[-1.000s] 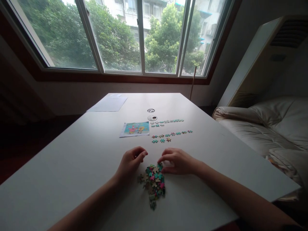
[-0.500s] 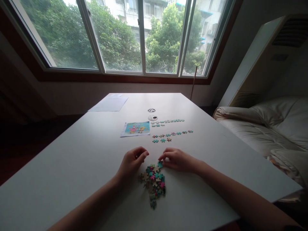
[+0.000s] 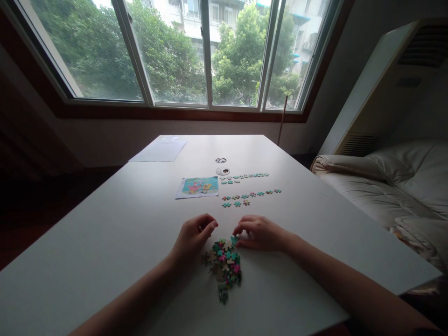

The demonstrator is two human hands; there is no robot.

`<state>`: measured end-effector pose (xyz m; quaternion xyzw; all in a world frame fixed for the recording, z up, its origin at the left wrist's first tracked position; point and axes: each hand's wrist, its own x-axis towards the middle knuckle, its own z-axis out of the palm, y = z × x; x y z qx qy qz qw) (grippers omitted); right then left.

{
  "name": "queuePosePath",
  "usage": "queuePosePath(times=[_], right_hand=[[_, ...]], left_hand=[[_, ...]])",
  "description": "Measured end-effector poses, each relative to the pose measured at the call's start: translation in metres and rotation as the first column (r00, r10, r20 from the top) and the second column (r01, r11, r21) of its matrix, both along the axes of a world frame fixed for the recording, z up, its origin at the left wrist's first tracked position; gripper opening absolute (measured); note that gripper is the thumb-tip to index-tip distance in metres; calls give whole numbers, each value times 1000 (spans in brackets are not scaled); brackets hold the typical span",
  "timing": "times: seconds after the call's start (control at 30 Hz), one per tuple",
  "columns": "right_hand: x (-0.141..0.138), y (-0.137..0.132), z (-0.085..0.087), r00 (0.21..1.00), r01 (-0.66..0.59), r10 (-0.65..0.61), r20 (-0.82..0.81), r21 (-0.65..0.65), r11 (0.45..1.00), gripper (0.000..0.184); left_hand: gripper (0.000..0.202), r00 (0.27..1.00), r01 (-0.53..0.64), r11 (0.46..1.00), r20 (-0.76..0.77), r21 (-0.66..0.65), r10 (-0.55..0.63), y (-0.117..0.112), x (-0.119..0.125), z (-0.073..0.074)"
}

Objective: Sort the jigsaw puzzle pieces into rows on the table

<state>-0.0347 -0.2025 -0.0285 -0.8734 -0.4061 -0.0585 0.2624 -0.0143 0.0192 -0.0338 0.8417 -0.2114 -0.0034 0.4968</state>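
Observation:
A heap of jigsaw puzzle pieces [image 3: 227, 263] in teal, pink and beige lies on the white table between my forearms. At its upper right edge, my right hand [image 3: 261, 232] has its thumb and index finger closed on a teal puzzle piece [image 3: 234, 240]. My left hand [image 3: 196, 234] rests to the upper left of the heap, fingers curled in and thumb against the index finger, with no piece showing at the tips. Beyond my hands, loose pieces [image 3: 245, 196] lie in rows, and a row of paler pieces [image 3: 245, 176] lies farther back.
A picture card [image 3: 199, 187] with cartoon figures lies left of the rows. Two round flat items [image 3: 222, 171] are behind it. Paper sheets [image 3: 159, 150] lie at the table's far left. A pale sofa [image 3: 378, 186] stands right of the white table [image 3: 105, 242], and a window is ahead.
My right hand has barely shifted; its index finger has lifted slightly above the teal piece at the heap's edge. My left hand stays in nearly the same place.

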Motion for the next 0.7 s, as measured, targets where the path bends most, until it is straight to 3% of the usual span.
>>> queuePosePath(times=[0.17, 0.37, 0.7], right_hand=[[1, 0, 4, 970, 88, -91, 224, 26, 996, 20], [-2, 10, 4, 901, 132, -173, 399, 127, 983, 23], [-2, 17, 1, 868, 107, -137, 477, 89, 990, 20]], left_hand=[[22, 995, 92, 993, 32, 70, -95, -2, -3, 2], [19, 983, 154, 986, 94, 60, -159, -3, -5, 4], [19, 978, 178, 984, 109, 27, -179, -4, -5, 7]])
